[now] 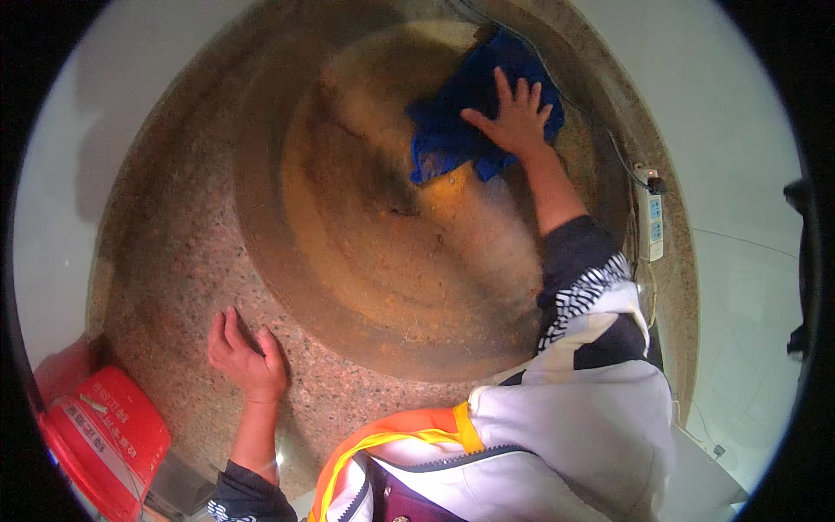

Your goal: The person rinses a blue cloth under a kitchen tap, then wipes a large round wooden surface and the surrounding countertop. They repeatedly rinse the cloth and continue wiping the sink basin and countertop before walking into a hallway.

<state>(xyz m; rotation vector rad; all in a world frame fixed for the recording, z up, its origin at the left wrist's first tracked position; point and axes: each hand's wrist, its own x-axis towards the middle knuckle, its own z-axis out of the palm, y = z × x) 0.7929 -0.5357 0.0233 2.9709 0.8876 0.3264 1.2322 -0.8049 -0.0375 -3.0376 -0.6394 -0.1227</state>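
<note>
A big round wok, brown and rust-orange inside, sits in a speckled stone counter. Over its far right wall lies a crumpled blue cloth. My right hand rests on this cloth with fingers spread, pressing it flat rather than gripping it. My left hand is at the near left of the counter, beside the wok's rim. Its fingers are loosely bent, the thumb stands apart, and it holds nothing. A wet-looking sheen shows on the metal near the cloth.
A red plastic bucket or basin stands at the lower left. Along the counter's right edge lies a white power strip with a black plug in it; a dark cord runs past the cloth. White tiled walls surround the counter.
</note>
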